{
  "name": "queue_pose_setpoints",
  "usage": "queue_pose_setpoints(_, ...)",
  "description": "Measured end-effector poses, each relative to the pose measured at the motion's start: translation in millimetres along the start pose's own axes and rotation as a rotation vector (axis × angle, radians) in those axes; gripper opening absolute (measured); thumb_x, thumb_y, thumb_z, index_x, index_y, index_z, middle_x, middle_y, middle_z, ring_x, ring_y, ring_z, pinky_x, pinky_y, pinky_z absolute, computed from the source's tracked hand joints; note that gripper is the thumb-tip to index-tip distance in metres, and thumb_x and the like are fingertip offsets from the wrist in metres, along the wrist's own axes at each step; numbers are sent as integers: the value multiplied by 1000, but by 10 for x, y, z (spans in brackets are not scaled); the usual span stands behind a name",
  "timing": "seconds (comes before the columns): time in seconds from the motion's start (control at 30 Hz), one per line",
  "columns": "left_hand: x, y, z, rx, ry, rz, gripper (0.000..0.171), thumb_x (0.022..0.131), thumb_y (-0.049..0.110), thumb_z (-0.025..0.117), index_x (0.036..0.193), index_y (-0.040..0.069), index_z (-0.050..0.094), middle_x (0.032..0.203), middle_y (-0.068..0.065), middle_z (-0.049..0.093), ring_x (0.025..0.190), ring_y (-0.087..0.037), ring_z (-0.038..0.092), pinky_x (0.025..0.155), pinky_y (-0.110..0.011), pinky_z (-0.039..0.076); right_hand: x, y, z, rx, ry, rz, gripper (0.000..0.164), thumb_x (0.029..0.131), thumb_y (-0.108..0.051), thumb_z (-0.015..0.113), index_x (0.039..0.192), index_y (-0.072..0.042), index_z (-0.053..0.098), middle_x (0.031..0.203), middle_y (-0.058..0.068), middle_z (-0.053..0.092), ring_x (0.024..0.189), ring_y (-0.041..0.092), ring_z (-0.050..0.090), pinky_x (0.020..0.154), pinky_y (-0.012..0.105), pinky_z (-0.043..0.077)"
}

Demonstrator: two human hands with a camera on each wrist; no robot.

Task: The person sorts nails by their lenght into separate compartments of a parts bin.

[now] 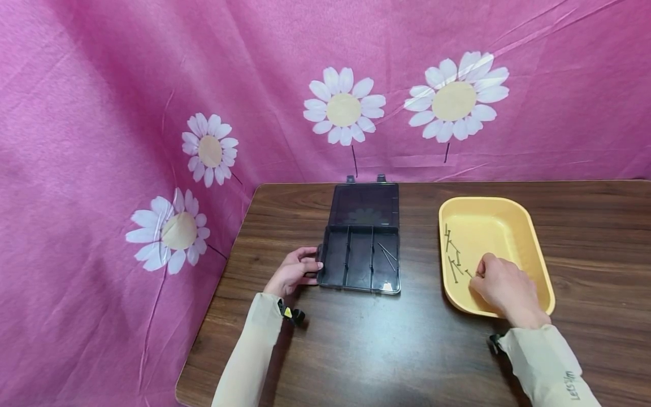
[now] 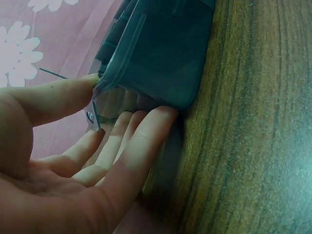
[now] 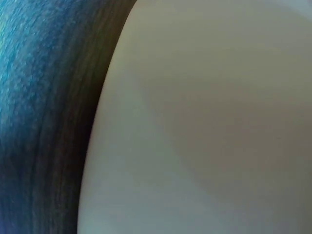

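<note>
A black plastic compartment box [image 1: 359, 277] lies on the table with its lid [image 1: 364, 204] folded back. My left hand [image 1: 295, 270] grips the box's left side, thumb at the top rim and fingers against the side wall, as the left wrist view shows. A few thin nails [image 1: 388, 257] lie in the right compartment. My right hand [image 1: 506, 288] is down inside a yellow tray [image 1: 529, 237], fingers bent toward its floor beside several loose nails [image 1: 454, 265]. Its fingertips are hidden, so I cannot tell whether they pinch a nail.
Both containers stand on a dark wood-grain table [image 1: 346, 350], the tray to the right of the box. A pink cloth [image 1: 274, 85] with white flowers hangs behind and to the left. The tray's pale wall [image 3: 204, 122] fills most of the right wrist view.
</note>
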State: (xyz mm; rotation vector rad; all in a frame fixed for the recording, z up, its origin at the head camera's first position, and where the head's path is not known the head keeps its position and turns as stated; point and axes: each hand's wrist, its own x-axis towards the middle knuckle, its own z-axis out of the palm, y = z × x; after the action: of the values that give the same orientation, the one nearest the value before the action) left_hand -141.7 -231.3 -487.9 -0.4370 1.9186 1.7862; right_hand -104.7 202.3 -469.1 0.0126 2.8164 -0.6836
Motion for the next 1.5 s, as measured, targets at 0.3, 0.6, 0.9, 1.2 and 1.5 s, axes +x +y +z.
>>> queue_pose_setpoints(0.3,-11,42,10,-3,-12,-5,54,86,-2,65,136,5,45,106,-11,64,81,-15,66,64,-34,60,0,29,-27,17,50,-19,14,78,-22,58,79,-11,49,73,8,53,66,23,50,49,29,31)
queue_pose_setpoints(0.6,-23,75,14,9,-5,-5,53,87,-1,65,136,6,45,106,-11,63,81,-16,65,65,-34,60,3,9,-85,74,140,-87,16,82,-21,62,82,-10,50,73,6,53,66,21,49,55,26,32)
queue_pose_setpoints(0.9,-40,55,0,4,-35,33,52,86,0,66,134,4,46,106,-12,65,82,-16,66,66,-35,60,-13,-1,-123,107,207,-102,12,81,-15,60,84,-8,52,73,6,55,64,20,48,56,26,33)
queue_pose_setpoints(1.2,-36,50,18,-1,-5,9,54,86,-1,65,136,4,45,114,-17,63,82,-16,66,64,-33,60,-24,3,-130,143,290,-140,10,79,-10,61,84,-5,55,74,7,56,66,20,48,56,25,33)
queue_pose_setpoints(1.5,-18,19,5,17,-10,7,55,88,1,66,138,3,43,118,-20,61,82,-16,66,65,-34,60,-57,-40,-190,172,384,-152,11,78,-8,63,86,-4,58,74,8,57,64,11,45,56,19,31)
